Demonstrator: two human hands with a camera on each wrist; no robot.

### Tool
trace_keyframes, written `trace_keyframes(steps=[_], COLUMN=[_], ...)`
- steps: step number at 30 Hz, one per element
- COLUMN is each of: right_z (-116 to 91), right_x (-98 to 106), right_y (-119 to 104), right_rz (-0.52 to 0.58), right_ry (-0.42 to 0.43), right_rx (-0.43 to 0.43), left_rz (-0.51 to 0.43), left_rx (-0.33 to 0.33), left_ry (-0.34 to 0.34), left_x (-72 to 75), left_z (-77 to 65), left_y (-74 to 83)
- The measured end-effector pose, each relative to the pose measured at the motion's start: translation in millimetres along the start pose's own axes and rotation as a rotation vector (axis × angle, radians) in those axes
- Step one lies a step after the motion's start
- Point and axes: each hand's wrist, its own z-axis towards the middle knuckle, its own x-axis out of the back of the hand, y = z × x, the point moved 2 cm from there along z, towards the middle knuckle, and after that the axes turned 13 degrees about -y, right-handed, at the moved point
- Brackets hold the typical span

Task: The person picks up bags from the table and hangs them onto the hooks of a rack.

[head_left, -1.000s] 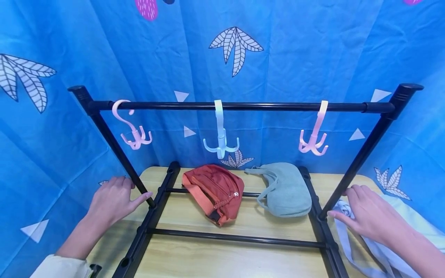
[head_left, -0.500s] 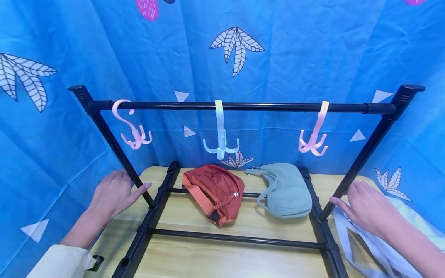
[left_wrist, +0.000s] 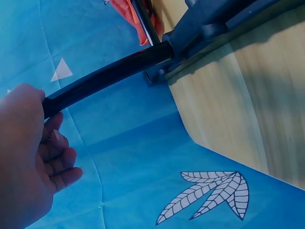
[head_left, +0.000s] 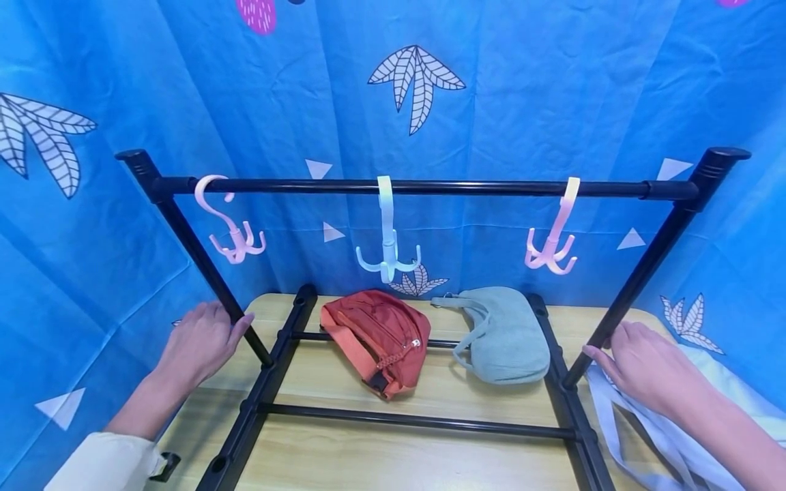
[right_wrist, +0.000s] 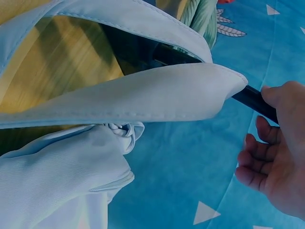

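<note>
A black garment rack stands on the table, its top rail [head_left: 295, 186] carrying several-pronged hooks. My left hand [head_left: 199, 337] grips the left post [head_left: 202, 262] low down; in the left wrist view the thumb and fingers curl about that post [left_wrist: 109, 76]. On the other side, my right hand [head_left: 647, 368] holds the right post [head_left: 651, 273] near its base, thumb at the front. From the rail hang a pink hook [head_left: 238, 247] at left, a light blue hook [head_left: 388, 254] in the middle and another pink hook [head_left: 551, 254] at right.
Between the base feet lie a red waist bag [head_left: 399, 327] and a grey-green handbag [head_left: 512, 334]. A pale blue bag [right_wrist: 66, 176] with long straps [right_wrist: 143, 98] lies beside the right foot. Blue patterned cloth [head_left: 522, 102] hangs close behind and at both sides.
Both hands have shifted slightly up the posts. My left thumb has drawn in against the left post. The hooks and bags stay where they were.
</note>
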Motion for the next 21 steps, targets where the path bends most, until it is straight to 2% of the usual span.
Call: trace_keyframes(steps=[8, 14, 21], right_z=[-0.8, 0.0, 2.9], right_x=[0.1, 0.2, 0.7], right_y=[1.4, 6.0, 11.2], right_rz=[-0.007, -0.011, 0.007], right_ry=[0.005, 0.018, -0.028], right_rx=[0.015, 0.033, 0.014], left_rz=[-0.015, -0.02, -0.026], left_rx=[-0.002, 0.001, 0.009], left_ry=[-0.078, -0.111, -0.145], left_x=[0.6, 3.5, 4.3], left_z=[-0.1, -0.1, -2.2], left_y=[0.6, 4.7, 8.7])
